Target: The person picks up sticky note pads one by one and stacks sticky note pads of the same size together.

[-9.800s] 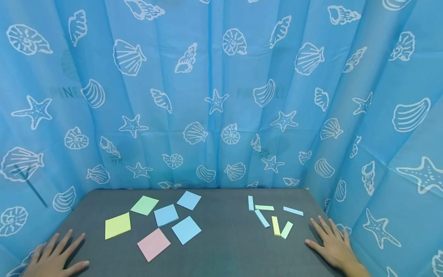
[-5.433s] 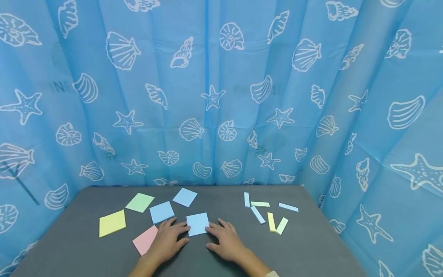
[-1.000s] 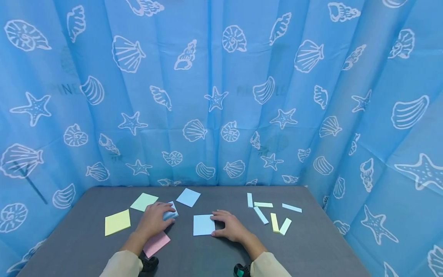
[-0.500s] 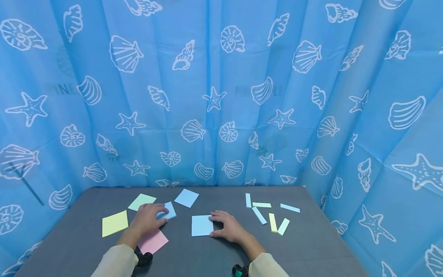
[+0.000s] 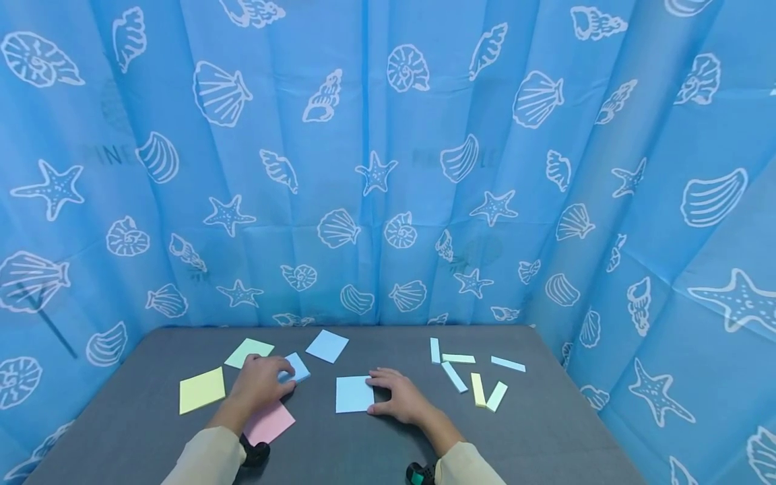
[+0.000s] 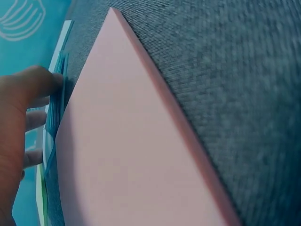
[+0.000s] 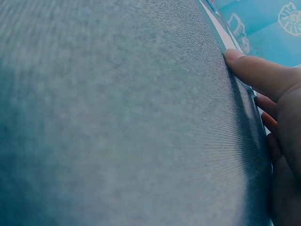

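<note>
Since the earlier frame, the left hand (image 5: 257,382) has moved from the central blue pad (image 5: 354,394) to the left blue pad (image 5: 300,370), which it now pinches between thumb and fingers. The right hand (image 5: 401,397) holds the right side of the central blue pad, thumb at the near corner. For best results, grip the left blue pad through its full thickness, since its layered edges look slightly spread; keep the left wrist clear of the pink pad (image 5: 273,424) and the central blue pad steady. Dark grey fabric covers the tabletop (image 5: 339,448). Yellow (image 5: 201,391), green (image 5: 248,350) and far blue (image 5: 327,345) pads lie at left; narrow strips (image 5: 477,391) lie at right. A shell-patterned blue curtain (image 5: 376,135) encloses the back and sides.
</note>
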Tool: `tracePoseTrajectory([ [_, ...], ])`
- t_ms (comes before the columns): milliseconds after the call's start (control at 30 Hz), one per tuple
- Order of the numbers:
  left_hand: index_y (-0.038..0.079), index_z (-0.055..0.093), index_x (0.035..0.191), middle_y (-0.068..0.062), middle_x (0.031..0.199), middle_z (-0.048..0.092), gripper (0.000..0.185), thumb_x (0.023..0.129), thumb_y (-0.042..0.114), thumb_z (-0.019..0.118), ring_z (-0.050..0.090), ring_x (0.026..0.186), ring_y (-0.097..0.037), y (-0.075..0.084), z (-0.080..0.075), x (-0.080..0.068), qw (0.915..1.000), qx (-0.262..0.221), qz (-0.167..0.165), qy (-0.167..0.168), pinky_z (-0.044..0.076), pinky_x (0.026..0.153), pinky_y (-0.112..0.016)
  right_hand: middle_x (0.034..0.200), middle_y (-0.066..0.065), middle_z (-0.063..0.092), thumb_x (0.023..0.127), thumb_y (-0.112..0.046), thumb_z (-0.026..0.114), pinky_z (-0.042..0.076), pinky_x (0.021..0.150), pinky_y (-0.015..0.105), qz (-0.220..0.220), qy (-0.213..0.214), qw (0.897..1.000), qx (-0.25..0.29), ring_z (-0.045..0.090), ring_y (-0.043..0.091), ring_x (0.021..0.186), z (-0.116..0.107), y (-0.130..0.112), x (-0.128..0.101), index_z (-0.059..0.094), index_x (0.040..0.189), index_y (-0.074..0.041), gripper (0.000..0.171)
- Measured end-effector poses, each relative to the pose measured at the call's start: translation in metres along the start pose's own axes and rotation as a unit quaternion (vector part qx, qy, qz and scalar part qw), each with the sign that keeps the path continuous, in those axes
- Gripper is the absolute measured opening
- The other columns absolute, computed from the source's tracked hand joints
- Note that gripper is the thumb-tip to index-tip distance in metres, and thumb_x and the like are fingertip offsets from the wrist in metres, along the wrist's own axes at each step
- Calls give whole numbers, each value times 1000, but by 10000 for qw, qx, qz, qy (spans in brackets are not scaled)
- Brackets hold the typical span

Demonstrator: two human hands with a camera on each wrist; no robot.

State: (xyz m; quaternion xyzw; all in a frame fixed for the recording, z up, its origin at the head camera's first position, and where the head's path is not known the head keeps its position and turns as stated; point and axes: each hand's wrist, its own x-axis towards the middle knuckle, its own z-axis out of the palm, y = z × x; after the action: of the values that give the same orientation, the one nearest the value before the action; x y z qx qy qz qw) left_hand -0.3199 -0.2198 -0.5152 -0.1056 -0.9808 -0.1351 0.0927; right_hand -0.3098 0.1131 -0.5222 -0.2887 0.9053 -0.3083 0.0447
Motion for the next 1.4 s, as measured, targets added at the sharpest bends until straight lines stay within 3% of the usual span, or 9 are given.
tracePoseTrajectory([
  [200,23,73,107,-8,116,67,32,80,39,78,51,111,-40,-2,-2,-3,9969,-578,-533,84,41,87,-60,143,1,50,85,-40,74,30,107,55,-15,8,10000,19,37,27,137,0,1,0,60,135,-14,58],
  [367,22,72,109,-11,119,66,35,80,39,79,50,114,-42,-2,-2,-4,9954,-728,-608,164,39,90,-62,143,2,50,85,-40,74,30,107,55,-20,22,10000,54,36,27,137,1,1,0,60,135,-14,58],
  [800,21,72,109,-11,121,65,38,78,41,80,53,115,-38,-5,0,-4,9951,-806,-537,177,33,95,-61,143,1,51,84,-39,75,31,107,54,-21,62,10000,59,37,26,137,2,2,0,60,134,-13,57],
  [967,22,73,107,-9,120,66,40,76,46,80,56,115,-35,-8,1,-3,9968,-687,-356,185,32,96,-58,143,1,51,84,-39,75,31,106,54,-28,75,9999,68,37,26,137,2,2,-1,61,134,-14,57],
  [1267,20,72,110,-9,126,63,43,78,49,78,50,121,-38,-11,-2,-7,9973,-686,-180,170,33,99,-59,143,1,50,85,-39,75,30,107,54,-58,55,9999,74,36,26,137,1,3,0,60,134,-14,57],
  [1400,17,73,110,-11,126,62,44,78,47,78,49,121,-38,-14,-1,-8,9985,-433,-150,314,34,96,-59,143,2,50,85,-38,75,31,107,53,-52,44,10000,72,36,26,137,1,2,0,60,134,-14,57],
])
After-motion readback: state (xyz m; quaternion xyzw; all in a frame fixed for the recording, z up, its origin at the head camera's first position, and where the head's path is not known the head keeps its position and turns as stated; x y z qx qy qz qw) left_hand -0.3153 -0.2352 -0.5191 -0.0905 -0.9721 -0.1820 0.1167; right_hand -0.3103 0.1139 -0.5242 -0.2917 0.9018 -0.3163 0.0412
